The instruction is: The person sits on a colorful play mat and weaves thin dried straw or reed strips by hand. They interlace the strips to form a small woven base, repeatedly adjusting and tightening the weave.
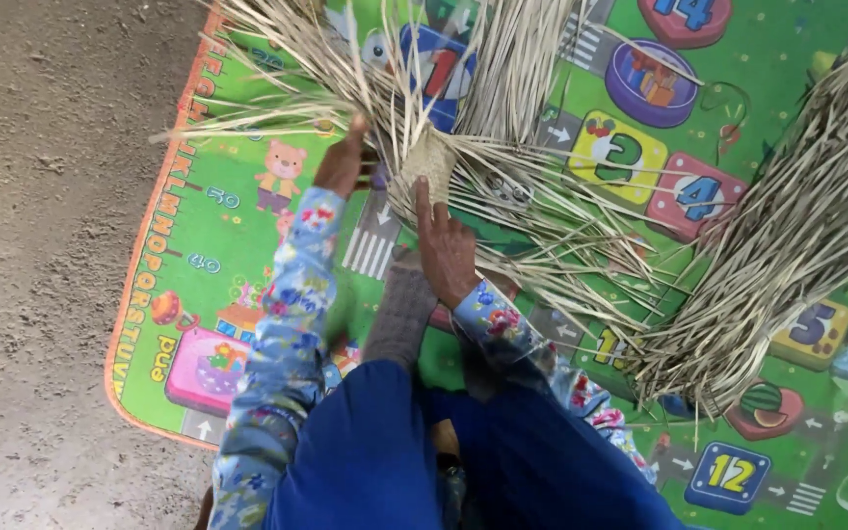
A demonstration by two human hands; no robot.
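Note:
A small woven patch of pale straw (431, 162) lies on a colourful play mat (198, 226), with long loose strands fanning out from it in all directions. My left hand (343, 162) grips a bunch of strands at the patch's left side. My right hand (446, 250) presses its fingers on the patch's lower edge. Both arms wear blue floral sleeves, and my foot in a grey sock (401, 314) rests between them.
A thick bundle of dry straw (787, 245) lies at the right on the mat. More strands (517, 59) stretch toward the top. Bare sandy ground (41, 245) borders the mat's left edge. My blue-clad legs (463, 461) fill the bottom centre.

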